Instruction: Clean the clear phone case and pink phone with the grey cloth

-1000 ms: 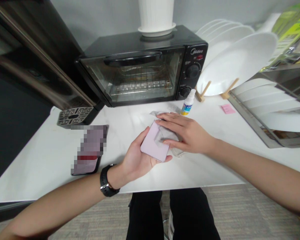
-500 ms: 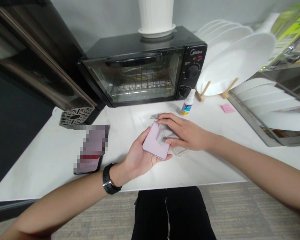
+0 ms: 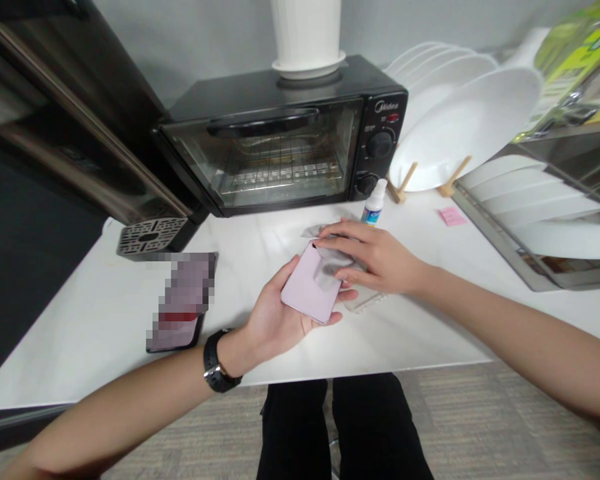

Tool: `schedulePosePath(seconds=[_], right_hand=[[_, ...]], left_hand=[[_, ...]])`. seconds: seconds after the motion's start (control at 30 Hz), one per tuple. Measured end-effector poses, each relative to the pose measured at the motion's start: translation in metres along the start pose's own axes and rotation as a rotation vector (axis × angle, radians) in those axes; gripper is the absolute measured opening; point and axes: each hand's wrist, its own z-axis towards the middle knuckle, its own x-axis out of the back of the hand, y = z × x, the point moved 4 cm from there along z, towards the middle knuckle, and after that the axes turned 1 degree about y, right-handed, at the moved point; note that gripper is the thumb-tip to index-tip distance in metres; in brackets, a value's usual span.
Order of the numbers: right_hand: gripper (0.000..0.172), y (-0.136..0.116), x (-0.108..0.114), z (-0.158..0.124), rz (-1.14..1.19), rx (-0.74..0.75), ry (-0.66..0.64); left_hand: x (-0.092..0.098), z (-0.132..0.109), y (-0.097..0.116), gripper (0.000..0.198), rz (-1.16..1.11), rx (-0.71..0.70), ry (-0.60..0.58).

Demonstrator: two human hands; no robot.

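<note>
A pale pink phone (image 3: pixel 307 287) lies back up in my left hand (image 3: pixel 275 320), whose thumb and fingers grip its edges. My right hand (image 3: pixel 375 257) presses a thin grey cloth (image 3: pixel 330 267) against the upper right part of the phone's back, with the fingers bent over it. Behind the right hand stands a small spray bottle (image 3: pixel 375 203) with a white top, its lower part hidden. A clear phone case (image 3: pixel 367 300) rests on the white table, partly covered by the right hand.
A second phone (image 3: pixel 183 300), blurred out, lies at the left. Behind are a black toaster oven (image 3: pixel 285 160) with a white pot (image 3: pixel 307 33) and a dark machine (image 3: pixel 150 233). White plates (image 3: pixel 460 127), a pink note (image 3: pixel 451 215) and a dish rack (image 3: pixel 510 257) are right.
My right hand and the cloth have shifted slightly right over the phone, uncovering a dark spot at its top corner. The hand now hides the bottle's lower part.
</note>
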Motion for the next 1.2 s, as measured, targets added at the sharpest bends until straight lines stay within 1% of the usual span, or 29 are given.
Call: schedulePosePath(seconds=[0.13, 0.27, 0.4, 0.53, 0.67, 0.77, 0.87, 1.03, 1.2], right_hand=[[0.05, 0.0013, 0.002, -0.0005, -0.014, 0.022, 0.0], [0.049, -0.0005, 0.004, 0.0016, 0.025, 0.036, -0.017], [0.044, -0.0027, 0.0054, 0.0036, 0.06, -0.002, -0.043], [0.044, -0.0016, 0.004, 0.0024, 0.088, -0.01, -0.041], [0.046, -0.0002, 0.0017, 0.0013, 0.126, -0.028, -0.047], [0.049, -0.0001, 0.0021, 0.0013, 0.132, -0.055, -0.018], [0.054, 0.0007, 0.003, 0.0013, 0.118, -0.047, 0.027], [0.049, 0.0044, 0.0024, 0.0015, 0.06, -0.015, 0.036], [0.045, 0.0034, 0.0038, 0.0023, 0.027, -0.017, 0.039]], left_hand=[[0.0003, -0.0008, 0.0002, 0.051, 0.003, 0.001, -0.011], [-0.0006, -0.0009, -0.0007, 0.046, 0.006, 0.011, -0.035], [-0.0016, -0.0013, -0.0003, 0.052, 0.022, -0.005, -0.034], [-0.0021, -0.0018, 0.0006, 0.06, 0.043, -0.012, -0.009], [-0.0029, -0.0019, 0.0008, 0.059, 0.042, -0.01, -0.02], [-0.0027, -0.0019, 0.0009, 0.06, 0.039, -0.008, -0.029], [-0.0019, -0.0017, 0.0013, 0.061, 0.041, -0.007, -0.018], [-0.0014, -0.0008, 0.0006, 0.062, 0.05, -0.009, -0.022], [-0.0013, -0.0006, -0.0026, 0.068, 0.079, 0.02, -0.063]])
